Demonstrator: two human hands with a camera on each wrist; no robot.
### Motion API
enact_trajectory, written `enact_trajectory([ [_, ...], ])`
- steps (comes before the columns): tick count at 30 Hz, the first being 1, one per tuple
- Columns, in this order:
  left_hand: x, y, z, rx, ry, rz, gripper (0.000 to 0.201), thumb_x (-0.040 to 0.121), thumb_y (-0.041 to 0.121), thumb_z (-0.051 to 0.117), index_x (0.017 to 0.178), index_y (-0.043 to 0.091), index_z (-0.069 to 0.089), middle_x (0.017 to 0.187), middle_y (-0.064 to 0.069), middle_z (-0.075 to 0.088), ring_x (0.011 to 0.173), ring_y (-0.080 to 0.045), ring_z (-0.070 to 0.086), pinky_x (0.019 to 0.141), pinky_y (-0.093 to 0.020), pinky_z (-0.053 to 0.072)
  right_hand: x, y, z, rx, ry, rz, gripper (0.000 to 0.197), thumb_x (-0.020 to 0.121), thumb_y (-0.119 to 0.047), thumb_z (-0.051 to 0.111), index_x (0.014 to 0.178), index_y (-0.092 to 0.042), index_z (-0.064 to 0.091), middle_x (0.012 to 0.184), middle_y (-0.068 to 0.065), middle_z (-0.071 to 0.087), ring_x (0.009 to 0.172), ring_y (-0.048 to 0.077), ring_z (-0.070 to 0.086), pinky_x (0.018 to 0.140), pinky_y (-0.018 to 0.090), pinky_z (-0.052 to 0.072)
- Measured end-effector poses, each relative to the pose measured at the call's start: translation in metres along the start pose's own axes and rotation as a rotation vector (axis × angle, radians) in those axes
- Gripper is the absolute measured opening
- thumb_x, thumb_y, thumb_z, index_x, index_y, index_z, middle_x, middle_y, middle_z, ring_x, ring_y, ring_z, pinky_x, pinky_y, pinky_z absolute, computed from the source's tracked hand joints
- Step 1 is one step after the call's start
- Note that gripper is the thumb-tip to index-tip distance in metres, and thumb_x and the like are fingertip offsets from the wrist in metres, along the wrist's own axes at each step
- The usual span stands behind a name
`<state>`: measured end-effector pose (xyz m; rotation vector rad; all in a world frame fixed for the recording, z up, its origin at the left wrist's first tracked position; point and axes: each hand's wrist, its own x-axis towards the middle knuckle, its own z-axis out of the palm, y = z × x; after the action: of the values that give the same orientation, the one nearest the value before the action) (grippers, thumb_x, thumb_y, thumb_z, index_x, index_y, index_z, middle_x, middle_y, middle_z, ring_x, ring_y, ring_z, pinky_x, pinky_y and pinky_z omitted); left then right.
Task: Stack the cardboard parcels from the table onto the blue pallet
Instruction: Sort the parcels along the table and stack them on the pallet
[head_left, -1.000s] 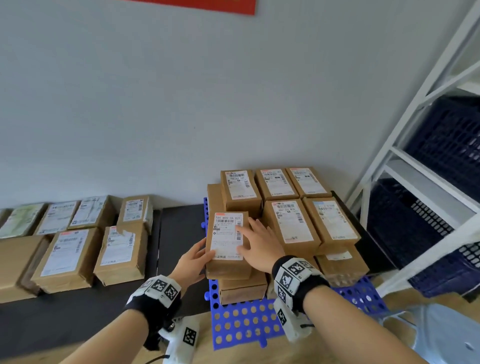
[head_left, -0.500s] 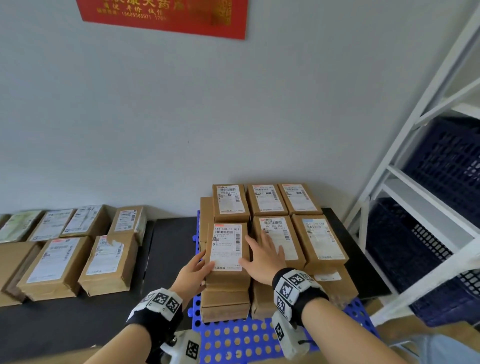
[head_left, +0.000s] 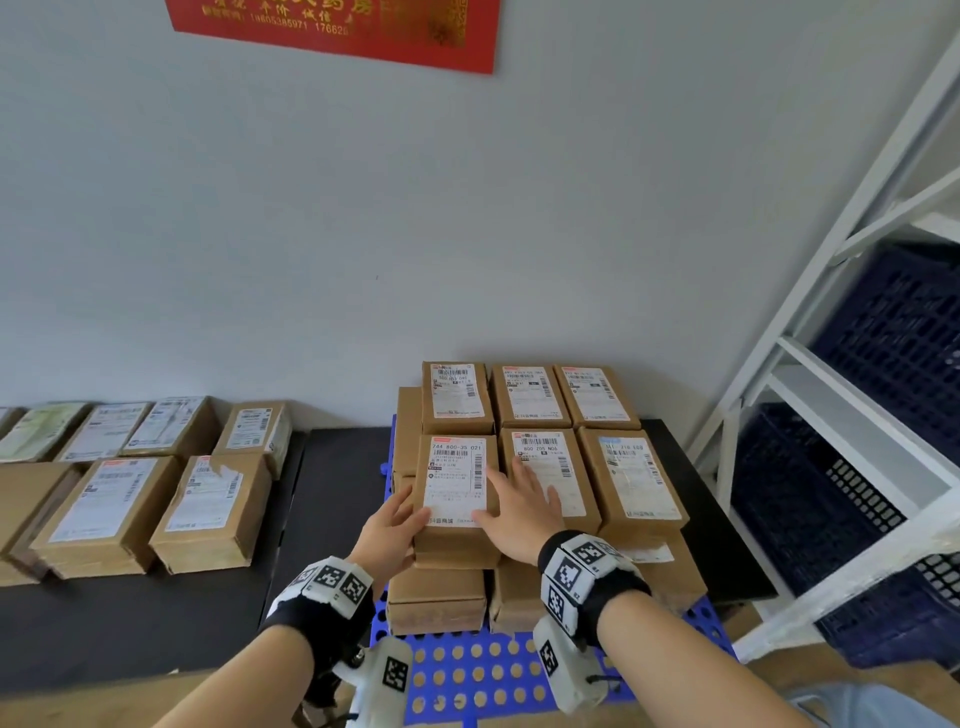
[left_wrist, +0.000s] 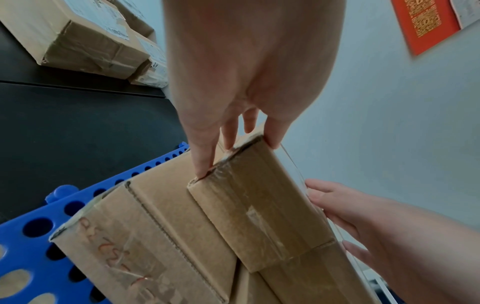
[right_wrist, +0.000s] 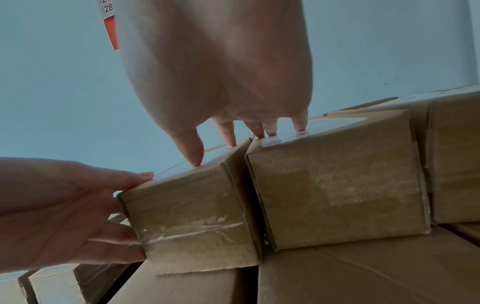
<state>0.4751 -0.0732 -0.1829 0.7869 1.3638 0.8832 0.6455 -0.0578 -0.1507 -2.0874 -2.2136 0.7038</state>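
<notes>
The labelled cardboard parcel (head_left: 454, 483) lies on top of the front-left stack on the blue pallet (head_left: 467, 670), flush against its right neighbour (head_left: 545, 467). My left hand (head_left: 395, 525) holds its near left corner, thumb on the top edge and fingers along the side. The left wrist view shows that hand (left_wrist: 239, 158) on the parcel (left_wrist: 259, 205). My right hand (head_left: 519, 504) lies flat across the seam of both tops. In the right wrist view its fingertips (right_wrist: 194, 162) touch the parcel (right_wrist: 192, 216) and the neighbour.
Several more parcels (head_left: 208, 512) lie on the black table (head_left: 322, 493) to the left of the pallet. A white shelf rack (head_left: 810, 364) with dark blue crates (head_left: 893, 332) stands close on the right. The wall is right behind the stacks.
Both hands have slid the parcel back on the stack until it lines up with the middle row. My view has tilted upward.
</notes>
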Motion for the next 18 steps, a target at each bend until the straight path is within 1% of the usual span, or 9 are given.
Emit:
enact_trajectory([
  [4,0.001,-0.001,0.007,0.002,0.016,0.025,0.048,0.095,0.015,0.052,0.139,0.026,0.038,0.105,0.009,0.062,0.088,-0.011,0.059,0.067,-0.027,0.048,0.000,0.002,0.002,-0.002,0.026,-0.014,0.060,0.096,-0.039,0.041,0.149,-0.029,0.014,0.160,0.004,-0.007,0.147,0.022,-0.006,0.117,0.049,-0.001],
  [5,0.001,-0.002,0.009,0.005,0.017,0.034,0.047,0.095,0.015,0.052,0.139,0.026,0.039,0.103,0.010,0.061,0.086,-0.009,0.060,0.067,-0.026,0.048,0.000,0.003,0.003,0.001,0.035,-0.019,0.059,0.096,-0.038,0.041,0.149,-0.028,0.015,0.160,0.004,-0.006,0.147,0.022,-0.005,0.117,0.049,0.000],
  [8,-0.003,0.001,0.011,0.025,0.031,0.050,0.045,0.095,0.015,0.051,0.138,0.024,0.040,0.112,0.005,0.060,0.086,-0.007,0.059,0.069,-0.027,0.049,0.000,0.003,0.003,0.005,0.044,-0.030,0.058,0.097,-0.038,0.041,0.149,-0.028,0.017,0.160,0.004,-0.005,0.147,0.022,-0.004,0.117,0.049,0.000],
  [9,-0.003,0.001,0.010,0.037,0.038,0.052,0.046,0.095,0.016,0.051,0.139,0.024,0.040,0.119,0.003,0.059,0.090,-0.008,0.059,0.075,-0.030,0.050,0.000,0.003,0.004,0.008,0.044,-0.028,0.058,0.097,-0.038,0.041,0.149,-0.028,0.017,0.160,0.004,-0.005,0.147,0.022,-0.004,0.117,0.049,0.001],
  [11,-0.006,0.003,0.006,0.062,0.049,0.039,0.051,0.095,0.020,0.051,0.142,0.025,0.035,0.133,-0.001,0.054,0.110,-0.017,0.056,0.092,-0.038,0.045,0.001,0.001,0.004,0.017,0.042,-0.019,0.059,0.097,-0.038,0.041,0.149,-0.027,0.017,0.160,0.005,-0.003,0.147,0.022,-0.004,0.117,0.049,0.001],
  [13,-0.009,0.005,0.000,0.091,0.057,0.037,0.053,0.094,0.024,0.052,0.144,0.025,0.033,0.138,-0.003,0.050,0.123,-0.022,0.049,0.101,-0.042,0.040,0.001,-0.003,0.004,0.028,0.051,-0.027,0.061,0.096,-0.037,0.042,0.150,-0.025,0.016,0.160,0.006,0.002,0.147,0.023,0.000,0.117,0.049,0.003],
  [15,-0.013,0.006,-0.009,0.113,0.068,0.050,0.053,0.093,0.026,0.054,0.143,0.025,0.035,0.136,-0.003,0.052,0.121,-0.022,0.050,0.101,-0.041,0.042,0.001,-0.011,0.003,0.062,0.086,-0.069,0.060,0.096,-0.036,0.043,0.149,-0.022,0.019,0.158,0.005,0.013,0.146,0.023,0.012,0.118,0.047,0.012],
  [17,-0.018,0.009,-0.021,0.116,0.097,0.072,0.053,0.093,0.024,0.054,0.143,0.022,0.035,0.131,-0.004,0.055,0.111,-0.017,0.055,0.094,-0.035,0.044,0.001,-0.023,0.002,0.116,0.114,-0.124,0.058,0.096,-0.033,0.045,0.148,-0.019,0.023,0.154,0.003,0.024,0.140,0.023,0.028,0.114,0.042,0.027],
  [18,-0.021,0.011,-0.027,0.111,0.113,0.077,0.053,0.094,0.023,0.054,0.143,0.021,0.034,0.133,-0.006,0.053,0.111,-0.018,0.054,0.092,-0.033,0.043,0.001,-0.030,0.002,0.149,0.115,-0.150,0.057,0.097,-0.032,0.045,0.148,-0.018,0.024,0.153,0.003,0.026,0.138,0.022,0.031,0.112,0.040,0.032],
])
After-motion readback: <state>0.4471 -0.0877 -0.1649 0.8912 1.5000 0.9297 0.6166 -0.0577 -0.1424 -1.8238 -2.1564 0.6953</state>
